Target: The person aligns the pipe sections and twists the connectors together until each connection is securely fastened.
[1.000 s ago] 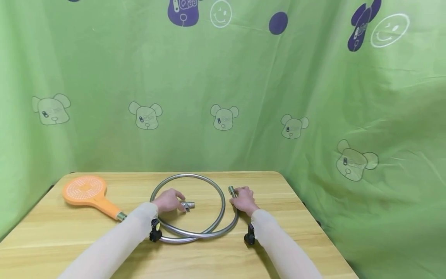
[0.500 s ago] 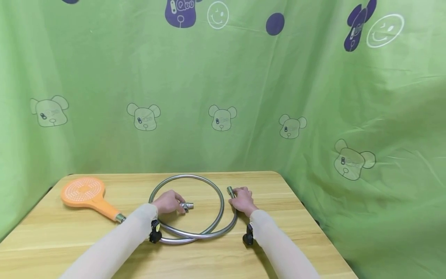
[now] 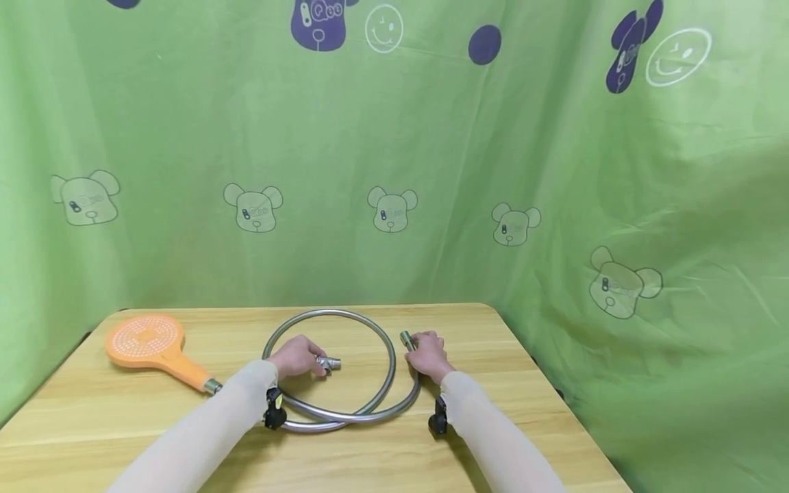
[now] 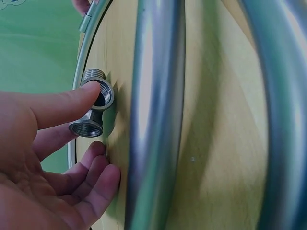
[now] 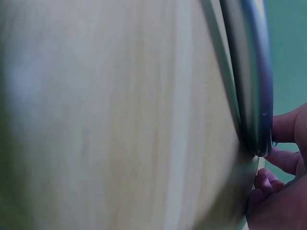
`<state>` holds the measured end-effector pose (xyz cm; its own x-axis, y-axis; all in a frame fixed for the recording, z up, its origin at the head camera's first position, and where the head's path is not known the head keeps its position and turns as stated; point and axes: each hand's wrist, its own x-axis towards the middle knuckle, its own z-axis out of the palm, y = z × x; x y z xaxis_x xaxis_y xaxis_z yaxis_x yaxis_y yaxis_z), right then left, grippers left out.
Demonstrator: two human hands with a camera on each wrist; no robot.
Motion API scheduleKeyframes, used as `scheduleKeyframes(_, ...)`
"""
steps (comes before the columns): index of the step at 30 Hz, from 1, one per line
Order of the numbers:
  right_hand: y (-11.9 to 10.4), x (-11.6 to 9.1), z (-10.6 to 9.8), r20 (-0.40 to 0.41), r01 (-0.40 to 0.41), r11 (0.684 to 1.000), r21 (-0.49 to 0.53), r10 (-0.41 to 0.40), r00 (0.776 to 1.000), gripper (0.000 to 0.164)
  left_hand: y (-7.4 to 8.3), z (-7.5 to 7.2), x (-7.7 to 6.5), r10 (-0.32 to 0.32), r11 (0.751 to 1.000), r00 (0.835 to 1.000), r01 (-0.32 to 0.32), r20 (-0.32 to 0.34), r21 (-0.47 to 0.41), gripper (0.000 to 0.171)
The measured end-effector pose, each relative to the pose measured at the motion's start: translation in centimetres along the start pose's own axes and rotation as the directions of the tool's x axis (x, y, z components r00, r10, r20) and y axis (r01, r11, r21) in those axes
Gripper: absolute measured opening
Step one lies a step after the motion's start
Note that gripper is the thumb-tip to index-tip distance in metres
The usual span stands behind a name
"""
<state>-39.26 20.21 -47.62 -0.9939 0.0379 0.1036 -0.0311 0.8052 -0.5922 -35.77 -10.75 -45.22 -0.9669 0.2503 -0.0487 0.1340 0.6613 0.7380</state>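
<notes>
My left hand point(image 3: 296, 357) pinches a small metal threaded tee fitting point(image 4: 97, 116) between thumb and index finger. In the left wrist view the other fingers curl loosely beneath, and two hollow threaded openings and one outer-threaded stub show on the tee. At the right, my right hand point(image 3: 429, 354) grips a silver shower hose point(image 3: 333, 313) just below its end connector point(image 3: 405, 337), which points up and away. The hose lies looped on the table around the left hand. An orange shower head point(image 3: 146, 339) rests at the left, its handle's metal collar beside my left sleeve.
Everything lies on a light wooden table point(image 3: 345, 465). Green curtain cloth point(image 3: 333, 260) with printed bear heads hangs behind it and along both sides. Each wrist carries a small black camera, seen beside the left sleeve point(image 3: 197, 428) and right sleeve point(image 3: 493, 428).
My left thumb and index finger have drawn closer together on the tee fitting. The right hand keeps its grip on the hose end. The head view has shifted slightly.
</notes>
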Motion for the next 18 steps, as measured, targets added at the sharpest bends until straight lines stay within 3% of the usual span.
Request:
scheduleKeyframes(7,0.08,0.34,0.01,0.011,0.005,1.0,0.019,-0.005,1.0,0.049,-0.11,-0.19,0.2,0.018,1.0,0.999,-0.018,-0.03,-0.004,0.032)
scheduleKeyframes(13,-0.32,0.59,-0.22,0.047,0.005,0.985,0.174,-0.014,0.999,0.051,-0.41,-0.36,0.67,0.024,1.0,0.998,-0.024,-0.055,0.005,0.036)
scheduleKeyframes(18,-0.72,0.63,-0.17,0.048,-0.003,0.944,0.33,-0.014,0.999,0.047,-0.23,-0.59,0.42,0.016,1.0,0.998,-0.017,-0.065,-0.012,0.036)
